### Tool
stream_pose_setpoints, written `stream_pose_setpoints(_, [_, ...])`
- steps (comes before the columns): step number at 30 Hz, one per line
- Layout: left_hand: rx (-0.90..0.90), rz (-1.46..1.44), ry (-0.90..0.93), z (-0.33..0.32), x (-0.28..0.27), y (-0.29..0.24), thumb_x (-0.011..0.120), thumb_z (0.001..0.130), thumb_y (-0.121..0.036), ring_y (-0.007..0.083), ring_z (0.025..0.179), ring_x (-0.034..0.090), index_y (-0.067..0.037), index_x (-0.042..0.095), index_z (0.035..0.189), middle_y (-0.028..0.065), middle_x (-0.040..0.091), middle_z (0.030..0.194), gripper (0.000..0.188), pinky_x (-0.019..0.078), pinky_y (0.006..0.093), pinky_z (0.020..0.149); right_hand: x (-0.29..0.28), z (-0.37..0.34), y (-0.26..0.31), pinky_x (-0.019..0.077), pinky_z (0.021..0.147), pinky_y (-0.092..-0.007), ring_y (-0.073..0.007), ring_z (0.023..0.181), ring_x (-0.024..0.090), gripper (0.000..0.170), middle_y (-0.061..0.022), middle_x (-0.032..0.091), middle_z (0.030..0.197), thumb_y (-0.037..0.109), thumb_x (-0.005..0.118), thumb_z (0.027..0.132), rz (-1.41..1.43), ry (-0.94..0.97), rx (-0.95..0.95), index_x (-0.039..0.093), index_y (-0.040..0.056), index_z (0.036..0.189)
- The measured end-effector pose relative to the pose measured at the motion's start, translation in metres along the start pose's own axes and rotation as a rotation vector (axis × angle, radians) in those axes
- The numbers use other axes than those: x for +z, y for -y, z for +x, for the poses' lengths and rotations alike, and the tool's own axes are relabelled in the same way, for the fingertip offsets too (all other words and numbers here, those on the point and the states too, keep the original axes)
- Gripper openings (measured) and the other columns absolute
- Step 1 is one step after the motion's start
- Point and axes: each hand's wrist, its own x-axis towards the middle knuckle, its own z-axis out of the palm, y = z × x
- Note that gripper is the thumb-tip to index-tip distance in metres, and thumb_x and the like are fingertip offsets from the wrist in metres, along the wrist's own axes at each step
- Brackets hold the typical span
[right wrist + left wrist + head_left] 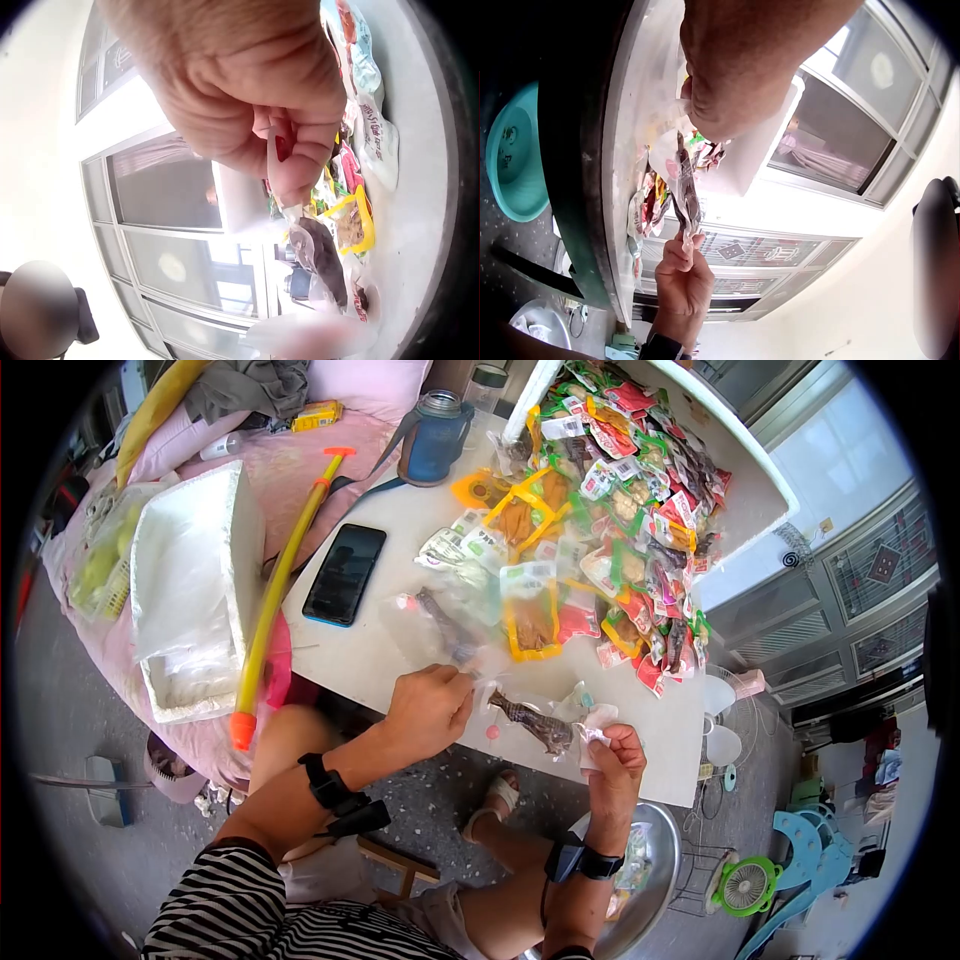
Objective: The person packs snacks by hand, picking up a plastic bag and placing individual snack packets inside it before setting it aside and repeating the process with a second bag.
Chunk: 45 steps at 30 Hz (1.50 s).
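Observation:
Between the two hands, over the table's front edge, a clear plastic packet point(535, 722) with a dark brown, ridged piece of food inside is held stretched. My left hand point(430, 705) pinches its left end, fingers curled. At the other end my right hand point(615, 770) grips a whitish part of the packet between thumb and fingers. The right wrist view shows the dark piece point(322, 259) hanging below the thumb. Just beyond the left hand, another clear packet point(450, 625) with a dark piece lies on the table.
A big pile of snack packets point(640, 510) spills from a white foam box point(770, 485) onto the table point(400, 560). A phone point(345, 575), a blue bottle point(432, 445) and a yellow tube point(285, 590) lie left. A metal basin point(665, 850) holding packets stands below right.

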Motion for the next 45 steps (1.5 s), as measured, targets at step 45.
stream_pose_setpoints(45, [0.038, -0.056, -0.018, 0.003, -0.012, -0.007, 0.062, 0.073, 0.001, 0.0335, 0.066, 0.058, 0.0, 0.059, 0.084, 0.0136, 0.056, 0.071, 0.012, 0.0462, 0.042, 0.055, 0.071, 0.034, -0.008, 0.0433, 0.052, -0.0192, -0.0055, 0.064, 0.055, 0.027, -0.0022, 0.068, 0.092, 0.014, 0.053, 0.095, -0.361, 0.478, 0.243, 0.062, 0.0036, 0.118])
